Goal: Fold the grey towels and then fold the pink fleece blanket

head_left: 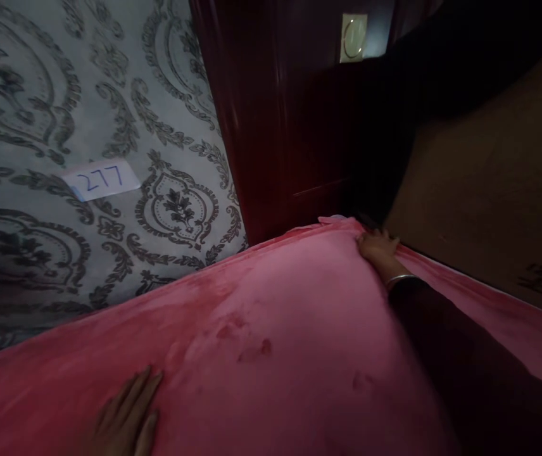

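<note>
A pink plush sheet (290,304) covers a broad flat surface that looks like a bed. Its pile is smudged with darker marks and changes from deep pink on the left to paler pink in the middle. My left hand (126,415) lies flat on it at the bottom, fingers stretched out and partly cut off by the frame. Farther off, my right hand (379,248) rests at the sheet's far right corner, its fingers spread over the edge. A silver bangle (400,278) circles that wrist, below a dark sleeve. Folded pink cloth (337,220) bunches beside the right hand.
Patterned grey wallpaper (180,202) rises behind the left side, with a paper label (102,180) reading 277. A dark red wooden panel (271,126) with a gold square fitting (353,38) stands at the back. A large brown board or carton (489,190) leans along the right.
</note>
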Action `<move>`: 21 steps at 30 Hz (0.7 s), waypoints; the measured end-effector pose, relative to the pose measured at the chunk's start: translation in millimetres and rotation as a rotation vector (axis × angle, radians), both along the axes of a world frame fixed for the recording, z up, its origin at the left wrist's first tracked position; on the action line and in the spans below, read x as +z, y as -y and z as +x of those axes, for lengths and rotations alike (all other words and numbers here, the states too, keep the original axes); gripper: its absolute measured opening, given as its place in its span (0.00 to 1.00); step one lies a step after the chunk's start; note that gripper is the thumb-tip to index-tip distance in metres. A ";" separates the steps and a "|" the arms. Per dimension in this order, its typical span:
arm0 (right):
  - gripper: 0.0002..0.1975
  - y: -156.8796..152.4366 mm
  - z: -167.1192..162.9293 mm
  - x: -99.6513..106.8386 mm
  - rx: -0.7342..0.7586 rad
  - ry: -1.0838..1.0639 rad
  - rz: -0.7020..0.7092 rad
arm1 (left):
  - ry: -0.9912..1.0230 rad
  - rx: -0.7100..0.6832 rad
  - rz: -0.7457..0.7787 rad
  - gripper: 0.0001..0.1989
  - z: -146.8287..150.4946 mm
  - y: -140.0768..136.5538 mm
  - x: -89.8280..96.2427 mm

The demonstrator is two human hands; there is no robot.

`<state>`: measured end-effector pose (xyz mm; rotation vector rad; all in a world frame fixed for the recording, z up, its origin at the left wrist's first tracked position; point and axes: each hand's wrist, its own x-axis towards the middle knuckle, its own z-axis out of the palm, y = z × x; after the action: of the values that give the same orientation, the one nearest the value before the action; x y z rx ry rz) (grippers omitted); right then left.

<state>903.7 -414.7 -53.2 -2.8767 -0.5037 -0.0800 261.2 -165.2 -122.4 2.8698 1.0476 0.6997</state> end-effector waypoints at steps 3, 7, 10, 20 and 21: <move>0.32 -25.7 -46.7 4.5 0.259 0.075 0.006 | -0.076 0.040 -0.006 0.28 11.8 14.8 18.4; 0.34 -64.5 -145.0 7.1 0.694 -0.009 -0.006 | -0.140 0.075 -0.031 0.28 27.0 35.3 40.2; 0.35 -83.4 -216.6 7.5 0.922 -0.086 -0.031 | -0.181 0.079 -0.071 0.27 34.4 50.5 54.2; 0.33 -86.6 -290.9 -17.3 0.884 -0.005 -0.080 | -0.266 0.089 -0.169 0.28 34.5 68.9 70.8; 0.33 -86.3 -290.2 -18.9 0.885 0.002 -0.075 | -0.285 0.099 -0.193 0.29 37.9 69.5 74.2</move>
<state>613.5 -328.5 -72.1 -2.4432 -1.7241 0.0838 299.1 -234.7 -48.2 2.8183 1.2179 0.1791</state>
